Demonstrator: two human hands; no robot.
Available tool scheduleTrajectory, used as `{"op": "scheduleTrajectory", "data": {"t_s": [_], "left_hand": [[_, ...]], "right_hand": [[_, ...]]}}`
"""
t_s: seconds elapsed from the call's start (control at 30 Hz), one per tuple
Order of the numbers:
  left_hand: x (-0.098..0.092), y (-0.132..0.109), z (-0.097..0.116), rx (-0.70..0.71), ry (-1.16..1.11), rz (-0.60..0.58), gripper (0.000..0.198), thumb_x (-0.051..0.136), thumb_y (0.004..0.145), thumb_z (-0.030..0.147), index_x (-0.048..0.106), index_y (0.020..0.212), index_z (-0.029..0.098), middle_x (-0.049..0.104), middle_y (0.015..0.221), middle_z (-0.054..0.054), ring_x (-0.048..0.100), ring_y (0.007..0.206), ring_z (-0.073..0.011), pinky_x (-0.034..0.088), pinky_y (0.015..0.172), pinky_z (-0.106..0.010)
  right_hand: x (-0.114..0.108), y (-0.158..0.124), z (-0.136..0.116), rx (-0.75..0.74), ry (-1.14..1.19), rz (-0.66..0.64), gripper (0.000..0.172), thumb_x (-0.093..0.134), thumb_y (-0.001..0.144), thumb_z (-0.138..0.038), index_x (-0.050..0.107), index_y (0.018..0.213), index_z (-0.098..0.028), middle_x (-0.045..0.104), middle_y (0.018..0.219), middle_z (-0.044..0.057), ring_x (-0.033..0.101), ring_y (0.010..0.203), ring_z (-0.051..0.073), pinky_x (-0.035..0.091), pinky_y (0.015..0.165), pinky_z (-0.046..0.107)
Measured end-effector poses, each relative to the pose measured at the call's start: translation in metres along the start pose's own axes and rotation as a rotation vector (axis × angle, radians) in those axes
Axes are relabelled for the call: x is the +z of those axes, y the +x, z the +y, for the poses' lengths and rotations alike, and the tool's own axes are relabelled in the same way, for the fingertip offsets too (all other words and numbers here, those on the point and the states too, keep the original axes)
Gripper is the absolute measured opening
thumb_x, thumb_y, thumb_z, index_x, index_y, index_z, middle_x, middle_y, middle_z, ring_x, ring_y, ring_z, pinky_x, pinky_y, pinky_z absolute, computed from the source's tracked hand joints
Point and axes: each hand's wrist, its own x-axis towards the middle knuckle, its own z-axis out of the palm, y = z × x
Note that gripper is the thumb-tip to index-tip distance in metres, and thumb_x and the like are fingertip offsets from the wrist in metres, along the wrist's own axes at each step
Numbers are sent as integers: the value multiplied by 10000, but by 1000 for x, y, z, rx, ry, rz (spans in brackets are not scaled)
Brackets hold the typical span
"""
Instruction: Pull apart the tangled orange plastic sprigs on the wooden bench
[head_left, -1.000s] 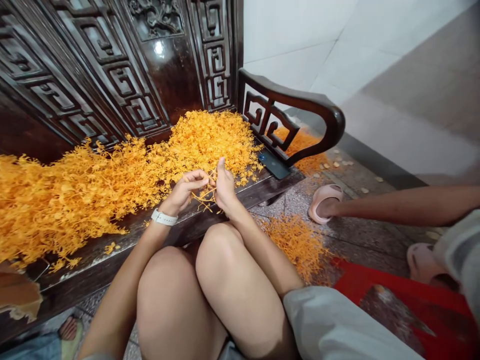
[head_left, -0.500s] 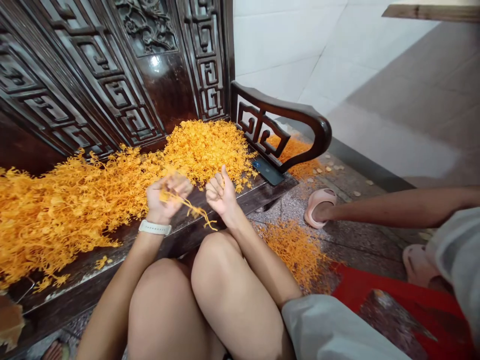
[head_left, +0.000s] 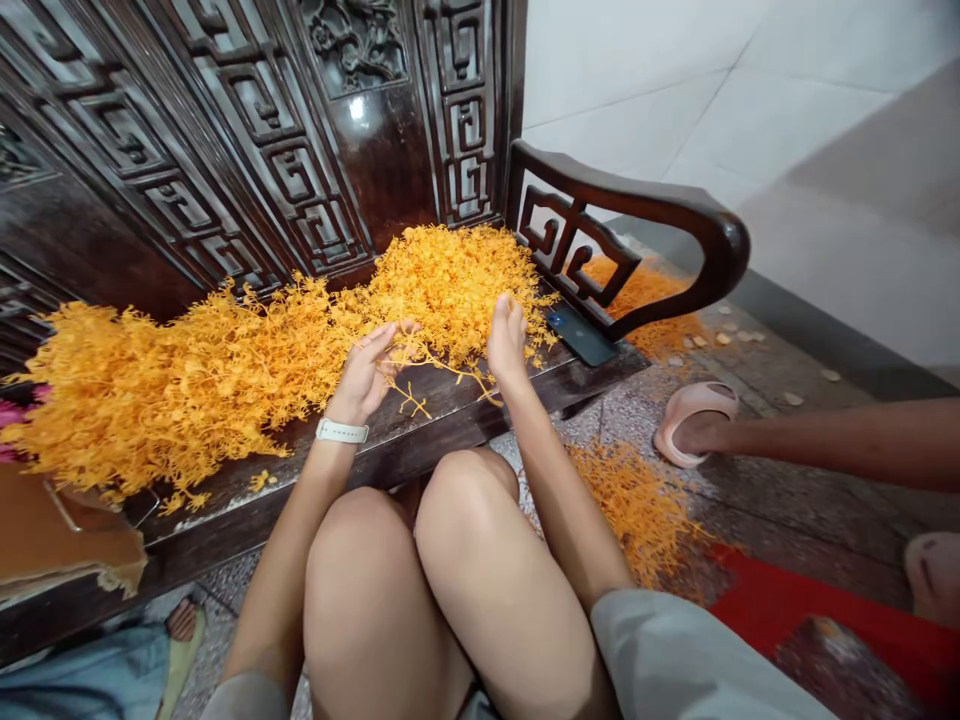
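Note:
A thin orange plastic sprig (head_left: 442,368) stretches between my two hands above the front edge of the dark wooden bench (head_left: 397,425). My left hand (head_left: 370,368), with a white band on its wrist, has its fingers curled around the sprig's left part. At the pile's right front, my right hand (head_left: 508,338) is closed, thumb up, near the sprig's other end; what its fingers pinch is too small to make out. Behind both hands, a long heap of orange sprigs (head_left: 232,370) runs along the bench seat, with a denser mound (head_left: 457,285) at its right.
A dark phone (head_left: 581,338) lies by the carved armrest (head_left: 660,205). Orange pieces (head_left: 630,500) cover part of the floor beside a red bag (head_left: 840,610). Another person's foot in a pink clog (head_left: 697,425) is at right. A cardboard box (head_left: 60,530) stands at left.
The view has shifted left, showing more box and another person's foot at lower left. My left hand has turned and loosened around the sprig, which now spans toward my right hand.

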Motion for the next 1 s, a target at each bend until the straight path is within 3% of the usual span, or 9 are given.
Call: {"op": "scheduleTrajectory", "data": {"t_s": [0.03, 0.1, 0.17, 0.27, 0.43, 0.63, 0.8, 0.9, 1.0], "left_hand": [[0, 0, 1, -15, 1, -21, 261, 701, 958, 358, 815, 1108, 178, 786, 1251, -123, 727, 760, -125, 594, 621, -227], [1, 0, 2, -34, 0, -62, 337, 614, 1006, 404, 816, 1161, 183, 772, 1301, -135, 750, 853, -163, 621, 678, -265], [3, -1, 2, -41, 3, -83, 394, 547, 1038, 435, 813, 1188, 186, 756, 1342, -143, 758, 914, -183, 634, 757, -299], [4, 0, -1, -40, 26, -82, 369, 553, 1038, 394, 807, 1223, 201, 688, 1470, -124, 756, 940, -175, 625, 839, -323], [4, 2, -8, -34, 114, -85, 311, 707, 946, 294, 807, 1225, 200, 728, 1395, -113, 739, 939, -181, 611, 841, -323], [4, 2, -8, -68, 76, -72, 396, 780, 834, 156, 815, 1220, 238, 726, 1360, -62, 699, 954, -126, 581, 780, -207], [5, -1, -4, -65, 2, -68, 400, 771, 863, 148, 814, 1247, 253, 765, 1082, -49, 653, 794, -97, 596, 794, -213], [5, -3, -4, -72, -1, -58, 410, 785, 862, 156, 804, 1261, 243, 777, 1099, -65, 690, 868, -121, 602, 825, -224], [6, -5, -4, -68, 0, -68, 465, 791, 856, 154, 777, 1312, 245, 777, 1168, -79, 714, 937, -139, 607, 866, -241]], "right_hand": [[2, -1, 6, 31, -56, 44, 814, 275, 961, -873, 616, 1342, -239, 603, 1362, 198, 555, 1331, 348, 451, 1118, 576], [4, -7, 12, 69, -11, 27, 716, 411, 952, -845, 670, 1201, -227, 648, 1293, 181, 570, 1302, 342, 426, 1151, 556], [5, -16, 8, -12, 91, -54, 581, 464, 991, -760, 684, 1010, -222, 702, 1054, 123, 648, 1063, 281, 504, 1028, 481], [7, -30, -11, -117, 195, -154, 440, 524, 1036, -616, 671, 914, -219, 679, 856, 44, 622, 799, 194, 514, 821, 373], [17, -46, -33, -174, 230, -326, 307, 655, 997, -527, 675, 1080, -232, 707, 881, 16, 635, 775, 172, 504, 751, 341], [27, -54, -28, -131, 259, -394, 506, 773, 894, -338, 548, 1341, -262, 690, 942, 4, 651, 768, 174, 521, 744, 349], [22, -56, -33, -151, 250, -424, 470, 667, 944, -278, 532, 1394, -289, 687, 985, 19, 620, 704, 168, 478, 676, 343], [18, -57, -38, -171, 220, -406, 492, 618, 923, -203, 576, 1402, -307, 689, 1021, 29, 620, 713, 172, 467, 661, 340], [16, -58, -40, -171, 221, -383, 425, 593, 909, -181, 634, 1320, -284, 705, 1029, 36, 665, 814, 192, 507, 747, 348]]}}
